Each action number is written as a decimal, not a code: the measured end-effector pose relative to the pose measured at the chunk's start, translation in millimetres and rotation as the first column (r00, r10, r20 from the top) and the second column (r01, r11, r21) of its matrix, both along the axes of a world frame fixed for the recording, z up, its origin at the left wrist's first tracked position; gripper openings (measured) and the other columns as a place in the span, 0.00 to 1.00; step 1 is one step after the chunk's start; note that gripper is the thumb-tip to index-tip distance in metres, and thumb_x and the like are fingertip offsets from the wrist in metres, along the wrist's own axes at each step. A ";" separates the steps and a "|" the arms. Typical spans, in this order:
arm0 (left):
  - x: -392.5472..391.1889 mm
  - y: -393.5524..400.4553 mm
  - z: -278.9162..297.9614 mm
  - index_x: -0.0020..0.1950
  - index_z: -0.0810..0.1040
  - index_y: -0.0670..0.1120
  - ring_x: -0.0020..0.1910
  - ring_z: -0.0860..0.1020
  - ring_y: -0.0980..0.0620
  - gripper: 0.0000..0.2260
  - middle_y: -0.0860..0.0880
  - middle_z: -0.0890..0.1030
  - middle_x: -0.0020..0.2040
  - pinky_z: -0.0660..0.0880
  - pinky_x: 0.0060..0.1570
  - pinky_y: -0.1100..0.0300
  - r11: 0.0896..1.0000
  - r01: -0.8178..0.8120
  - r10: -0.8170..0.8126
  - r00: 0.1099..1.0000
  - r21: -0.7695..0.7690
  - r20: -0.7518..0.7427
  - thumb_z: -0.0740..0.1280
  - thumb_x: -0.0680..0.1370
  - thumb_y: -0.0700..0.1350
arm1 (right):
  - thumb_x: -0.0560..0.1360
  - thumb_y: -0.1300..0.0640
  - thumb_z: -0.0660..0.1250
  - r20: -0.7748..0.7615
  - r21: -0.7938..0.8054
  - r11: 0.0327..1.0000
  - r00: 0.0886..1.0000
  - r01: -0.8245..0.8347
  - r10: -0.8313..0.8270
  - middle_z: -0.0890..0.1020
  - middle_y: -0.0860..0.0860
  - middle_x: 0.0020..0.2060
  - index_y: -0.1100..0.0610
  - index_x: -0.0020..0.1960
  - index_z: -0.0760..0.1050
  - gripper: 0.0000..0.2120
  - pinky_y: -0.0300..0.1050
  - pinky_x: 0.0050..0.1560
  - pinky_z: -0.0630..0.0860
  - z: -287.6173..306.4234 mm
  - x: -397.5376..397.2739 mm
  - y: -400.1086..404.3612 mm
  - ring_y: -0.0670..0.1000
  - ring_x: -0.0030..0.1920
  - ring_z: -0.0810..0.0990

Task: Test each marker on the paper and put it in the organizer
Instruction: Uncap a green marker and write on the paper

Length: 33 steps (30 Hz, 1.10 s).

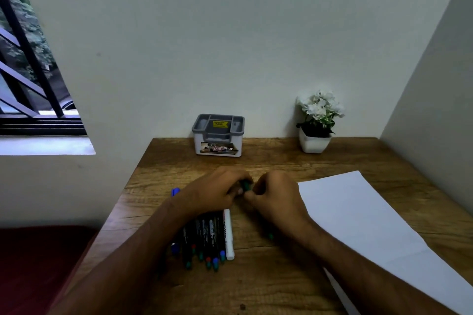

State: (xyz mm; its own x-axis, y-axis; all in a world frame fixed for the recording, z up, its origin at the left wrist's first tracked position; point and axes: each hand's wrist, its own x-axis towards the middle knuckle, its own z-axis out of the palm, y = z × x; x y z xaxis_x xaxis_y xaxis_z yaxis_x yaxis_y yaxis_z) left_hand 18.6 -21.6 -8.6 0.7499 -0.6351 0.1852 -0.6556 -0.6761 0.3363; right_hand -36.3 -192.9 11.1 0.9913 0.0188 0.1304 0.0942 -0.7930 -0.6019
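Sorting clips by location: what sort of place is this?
Probably a home study corner: a wooden desk against a plain wall, beside a barred window, with a small potted plant and desk organizer.

Pretty dim and flat overall, with the only daylight coming from the window [28, 64] up and to the left of the hands, so the wall [230, 33] goes a murky grey-green. Both forearms nearest the camera sink into dark shadow. It's soft and smeary around the fingers, and the wide lens bends the edges hard.
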 end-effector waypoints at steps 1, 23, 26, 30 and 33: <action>2.7 -4.2 1.7 0.61 0.74 0.54 0.58 0.73 0.58 0.13 0.56 0.77 0.58 0.73 0.59 0.55 1.000 -0.007 0.007 1.000 -0.008 0.018 0.64 0.77 0.43 | 0.73 0.48 0.75 -0.002 0.009 1.000 1.000 0.015 -0.015 0.84 0.49 0.35 0.55 0.41 0.82 0.11 0.44 0.41 0.81 3.1 2.0 -5.8 0.45 0.38 0.82; 51.5 -98.3 12.5 0.45 0.80 0.54 0.39 0.79 0.60 0.13 0.55 0.83 0.40 0.78 0.40 0.56 0.997 0.044 -0.030 0.979 -0.066 0.201 0.68 0.71 0.35 | 0.76 0.55 0.73 0.132 0.035 0.999 0.991 0.010 -0.014 0.79 0.58 0.25 0.63 0.29 0.79 0.19 0.42 0.27 0.64 -3.8 59.2 -95.8 0.44 0.23 0.69; 54.1 -104.2 13.0 0.47 0.82 0.53 0.39 0.79 0.57 0.11 0.54 0.83 0.40 0.78 0.41 0.57 1.000 -0.014 0.015 0.983 -0.007 0.185 0.68 0.73 0.37 | 0.76 0.51 0.74 0.090 -0.037 0.999 0.996 0.033 -0.029 0.74 0.52 0.23 0.57 0.26 0.73 0.23 0.40 0.28 0.63 -1.6 60.8 -100.4 0.45 0.25 0.70; 64.1 -107.7 5.3 0.54 0.83 0.50 0.45 0.79 0.52 0.10 0.50 0.83 0.47 0.78 0.49 0.52 0.982 -0.144 0.130 0.985 0.119 0.116 0.65 0.77 0.39 | 0.78 0.52 0.72 0.032 -0.136 0.985 0.994 0.109 -0.106 0.70 0.48 0.23 0.57 0.27 0.71 0.23 0.39 0.27 0.59 5.7 58.4 -115.4 0.44 0.27 0.69; 66.8 -109.5 -3.2 0.56 0.81 0.46 0.51 0.79 0.50 0.08 0.47 0.82 0.51 0.78 0.53 0.52 0.972 -0.165 0.156 0.986 0.168 0.065 0.64 0.80 0.43 | 0.79 0.55 0.71 0.061 -0.049 0.982 0.982 0.183 -0.179 0.81 0.52 0.30 0.62 0.42 0.84 0.11 0.41 0.30 0.72 5.2 54.8 -127.8 0.48 0.31 0.78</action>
